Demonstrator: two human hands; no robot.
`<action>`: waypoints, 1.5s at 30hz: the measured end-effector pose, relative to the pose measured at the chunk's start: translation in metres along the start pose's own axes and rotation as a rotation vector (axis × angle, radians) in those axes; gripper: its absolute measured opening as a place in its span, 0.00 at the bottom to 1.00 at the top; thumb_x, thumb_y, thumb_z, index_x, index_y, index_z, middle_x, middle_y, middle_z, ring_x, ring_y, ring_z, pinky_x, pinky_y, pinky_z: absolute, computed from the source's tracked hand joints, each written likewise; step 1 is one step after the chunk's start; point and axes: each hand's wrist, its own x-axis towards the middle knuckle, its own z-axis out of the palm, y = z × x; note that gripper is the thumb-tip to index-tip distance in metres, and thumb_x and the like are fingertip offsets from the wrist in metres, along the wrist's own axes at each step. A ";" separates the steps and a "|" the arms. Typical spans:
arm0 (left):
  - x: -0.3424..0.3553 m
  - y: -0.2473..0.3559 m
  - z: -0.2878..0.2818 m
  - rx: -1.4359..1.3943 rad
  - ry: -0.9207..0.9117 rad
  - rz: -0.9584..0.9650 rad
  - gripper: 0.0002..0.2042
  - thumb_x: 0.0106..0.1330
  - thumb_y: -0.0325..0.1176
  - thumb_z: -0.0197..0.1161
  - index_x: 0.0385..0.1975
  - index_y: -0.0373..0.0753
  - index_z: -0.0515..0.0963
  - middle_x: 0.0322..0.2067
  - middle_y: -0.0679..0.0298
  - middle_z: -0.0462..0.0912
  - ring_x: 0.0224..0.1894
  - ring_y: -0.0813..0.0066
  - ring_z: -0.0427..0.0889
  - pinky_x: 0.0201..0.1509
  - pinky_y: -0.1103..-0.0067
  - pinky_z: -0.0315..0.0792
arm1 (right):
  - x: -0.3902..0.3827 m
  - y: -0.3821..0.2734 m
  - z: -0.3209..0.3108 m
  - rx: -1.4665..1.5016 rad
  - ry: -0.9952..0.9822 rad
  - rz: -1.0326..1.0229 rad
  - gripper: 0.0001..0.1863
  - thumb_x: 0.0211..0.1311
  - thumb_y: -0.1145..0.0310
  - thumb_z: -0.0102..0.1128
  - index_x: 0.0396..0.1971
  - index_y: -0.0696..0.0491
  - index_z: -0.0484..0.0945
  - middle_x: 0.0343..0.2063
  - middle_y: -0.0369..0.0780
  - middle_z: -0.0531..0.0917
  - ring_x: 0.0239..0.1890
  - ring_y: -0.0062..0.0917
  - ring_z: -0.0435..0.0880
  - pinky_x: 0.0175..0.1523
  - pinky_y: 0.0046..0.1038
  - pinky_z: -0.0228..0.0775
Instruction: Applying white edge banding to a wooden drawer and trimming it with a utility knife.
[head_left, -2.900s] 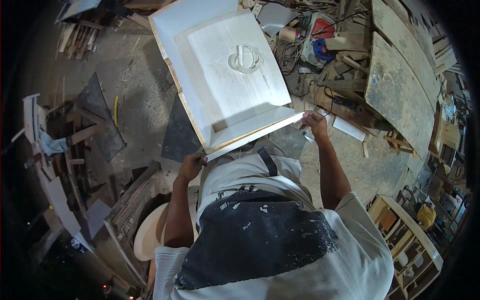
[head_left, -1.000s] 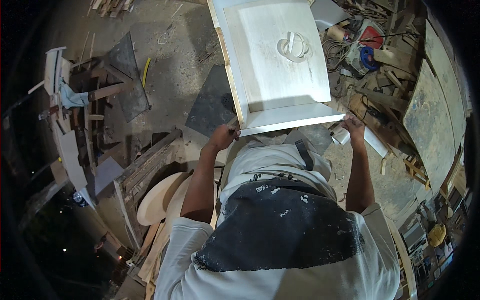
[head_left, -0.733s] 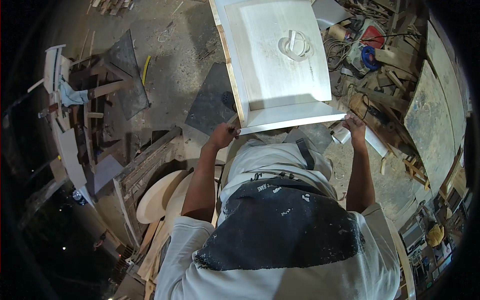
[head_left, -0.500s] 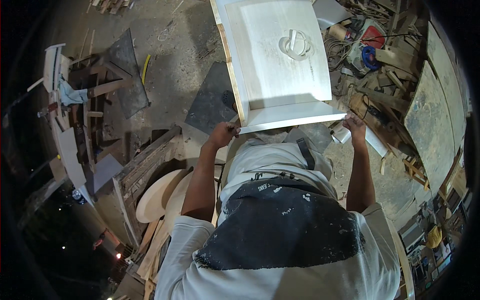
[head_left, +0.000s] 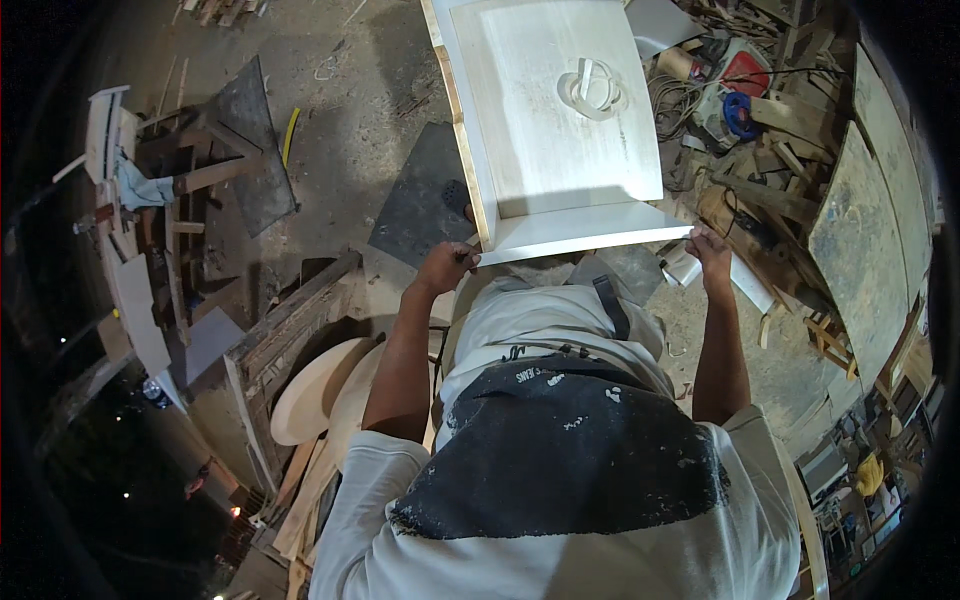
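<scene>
White open box (head_left: 550, 165) extends beyond fingers, near rim (head_left: 590, 243) spanning between hands. Left hand (head_left: 444, 270): fingers at box's near left corner, seemingly pinching rim. Right hand (head_left: 710, 251): fingers pinching rim's right end. Coiled white strip (head_left: 584, 84) on box's floor. Dark sheet (head_left: 413, 197) left of box.

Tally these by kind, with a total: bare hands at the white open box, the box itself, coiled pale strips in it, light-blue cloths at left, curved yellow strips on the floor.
Hands: 2 (left hand, right hand)
White open box: 1
Coiled pale strip: 1
Light-blue cloth: 1
Curved yellow strip: 1
Total: 6
</scene>
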 end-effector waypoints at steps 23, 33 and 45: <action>-0.003 0.009 -0.001 0.066 0.007 -0.041 0.11 0.63 0.38 0.60 0.25 0.37 0.82 0.17 0.60 0.78 0.19 0.74 0.71 0.27 0.74 0.66 | 0.003 0.006 -0.003 0.020 0.007 -0.008 0.12 0.63 0.68 0.60 0.40 0.61 0.78 0.29 0.37 0.81 0.29 0.19 0.80 0.37 0.21 0.76; -0.006 0.014 0.000 0.066 0.026 -0.060 0.11 0.63 0.37 0.60 0.26 0.36 0.82 0.18 0.60 0.79 0.20 0.76 0.73 0.27 0.75 0.67 | 0.004 0.005 -0.001 -0.005 0.009 0.001 0.13 0.63 0.67 0.61 0.40 0.61 0.78 0.28 0.38 0.80 0.28 0.20 0.80 0.37 0.20 0.76; -0.004 0.009 0.001 0.004 0.028 -0.051 0.11 0.63 0.36 0.59 0.26 0.35 0.82 0.18 0.59 0.78 0.20 0.76 0.71 0.27 0.74 0.66 | 0.005 0.008 -0.004 -0.017 -0.006 0.013 0.11 0.62 0.65 0.61 0.38 0.56 0.79 0.28 0.34 0.80 0.29 0.17 0.78 0.38 0.20 0.74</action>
